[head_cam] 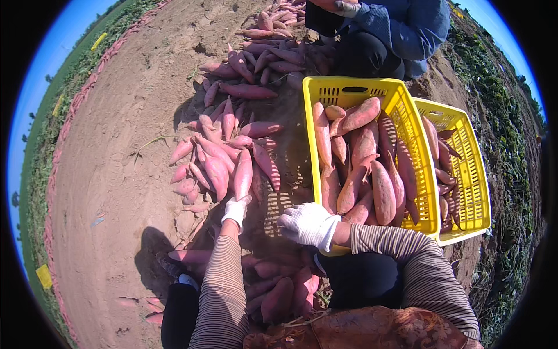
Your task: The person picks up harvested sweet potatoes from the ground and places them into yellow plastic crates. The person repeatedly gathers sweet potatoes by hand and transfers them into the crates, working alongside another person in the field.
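Note:
My left hand [236, 210], in a white knit glove, has its fingers round the near end of a long pink sweet potato [243, 174]. That root points away from me along the edge of a heap of sweet potatoes [216, 163] on the soil. My right hand [308, 226], gloved too, is beside the near left corner of a yellow plastic crate [310, 144]. Its fingers curl downward, and the palm is hidden, so I cannot tell whether it holds anything. Inside the crate lie many sweet potatoes [383, 192].
A second yellow crate [475, 174], partly filled, stands against the first on the right. Across from me a person in a blue sleeve [405, 35] crouches behind the crates. More sweet potatoes [279, 296] lie between my legs, and another pile [248, 72] stretches away ahead.

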Demonstrator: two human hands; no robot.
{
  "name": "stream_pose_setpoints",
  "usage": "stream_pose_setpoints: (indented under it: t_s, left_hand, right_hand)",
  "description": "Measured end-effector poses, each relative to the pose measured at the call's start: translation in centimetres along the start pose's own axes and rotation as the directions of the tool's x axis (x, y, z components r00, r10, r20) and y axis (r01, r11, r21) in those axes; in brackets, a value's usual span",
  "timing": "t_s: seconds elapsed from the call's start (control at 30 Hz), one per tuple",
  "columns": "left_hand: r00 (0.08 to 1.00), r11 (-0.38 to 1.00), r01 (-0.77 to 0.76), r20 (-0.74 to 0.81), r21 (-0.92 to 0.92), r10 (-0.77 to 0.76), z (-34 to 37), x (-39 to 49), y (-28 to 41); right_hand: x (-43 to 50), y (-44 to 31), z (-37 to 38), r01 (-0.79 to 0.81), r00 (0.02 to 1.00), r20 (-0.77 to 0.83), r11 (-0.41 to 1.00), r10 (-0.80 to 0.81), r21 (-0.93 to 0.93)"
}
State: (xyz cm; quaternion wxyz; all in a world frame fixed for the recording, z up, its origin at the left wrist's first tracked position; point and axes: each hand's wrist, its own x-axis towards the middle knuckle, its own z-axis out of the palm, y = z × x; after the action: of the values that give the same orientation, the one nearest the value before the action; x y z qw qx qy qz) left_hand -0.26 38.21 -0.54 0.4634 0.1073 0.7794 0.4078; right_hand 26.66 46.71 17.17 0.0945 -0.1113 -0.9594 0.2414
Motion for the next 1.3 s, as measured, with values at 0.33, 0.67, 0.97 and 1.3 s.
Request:
stream_pose_setpoints:
  t_s: [0.33, 0.67, 0.97, 1.3]
  left_hand:
    - [0.943, 0.941, -0.235, -0.29, -0.242, 0.162, 1.4, -15.3, -5.3]
    - [0.381, 0.517, -0.615, -0.35, 0.595, 0.856, 1.3, -24.0, 1.9]
    - [0.375, 0.432, -0.692, -0.222, 0.578, 0.9, 2.4, -26.8, 3.0]
    - [0.221, 0.098, -0.771, 0.12, 0.629, 0.968, 4.8, -26.8, 5.0]
  right_hand:
    - [0.0, -0.3, -0.6, -0.097, 0.995, 0.037, 0.995, 0.096, 0.018]
    - [2.5, -3.5, -1.3, -0.058, 0.983, 0.053, 0.026, 0.174, 0.998]
    - [0.9, -5.1, -3.6, -0.07, 0.993, 0.088, -0.203, 0.079, 0.977]
    - [-1.0, -2.6, -3.7, -0.019, 0.935, 0.093, -0.215, 0.341, 0.976]
